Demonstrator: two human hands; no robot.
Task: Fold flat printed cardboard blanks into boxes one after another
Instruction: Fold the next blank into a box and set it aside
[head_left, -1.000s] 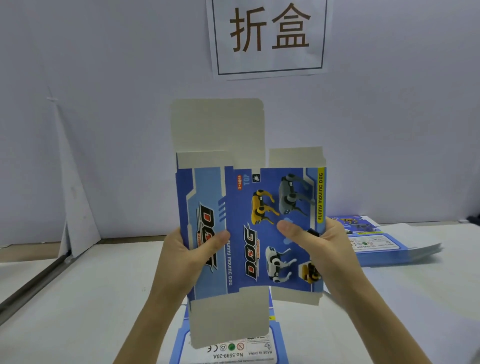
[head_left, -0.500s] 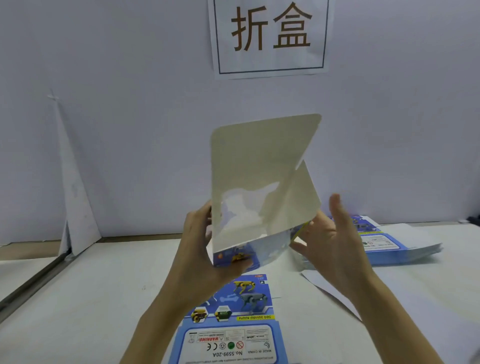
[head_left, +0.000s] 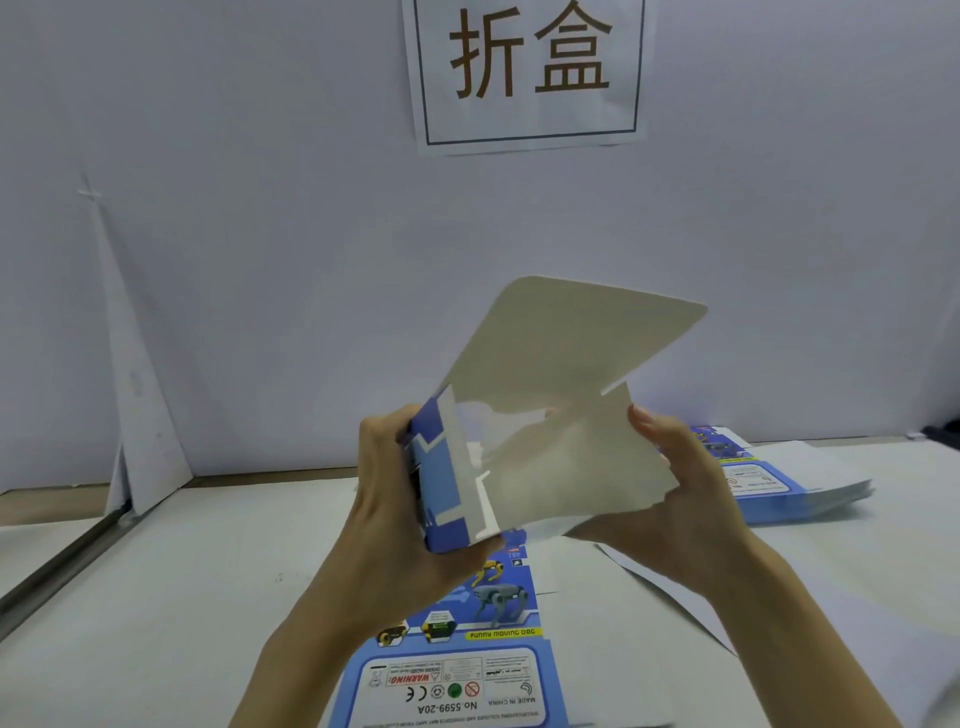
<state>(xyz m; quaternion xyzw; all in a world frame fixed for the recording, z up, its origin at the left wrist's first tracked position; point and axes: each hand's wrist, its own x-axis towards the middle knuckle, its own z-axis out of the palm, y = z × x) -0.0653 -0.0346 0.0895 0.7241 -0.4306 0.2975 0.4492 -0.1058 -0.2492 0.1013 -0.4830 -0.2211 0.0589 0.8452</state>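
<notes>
A blue printed cardboard box blank (head_left: 550, 447) is held in the air above the table, opened into a tube, its grey inner side and a large end flap facing me. My left hand (head_left: 395, 499) grips its blue left side, fingers curled round the edge. My right hand (head_left: 680, 478) holds the right side, thumb up along the grey flap and fingers behind it. Another flat printed blank (head_left: 467, 654) lies on the table under my hands.
A stack of flat blanks (head_left: 779, 483) lies at the right on the white table (head_left: 156, 597). A white sheet (head_left: 675, 587) lies under my right forearm. A paper sign (head_left: 524, 73) hangs on the wall behind, and a folded white card (head_left: 135, 405) leans at the left.
The blank was upright and flat with its printed face to me; now it is tipped, opened into a tube and turned so the grey inside shows. My right hand has closed on its right side.
</notes>
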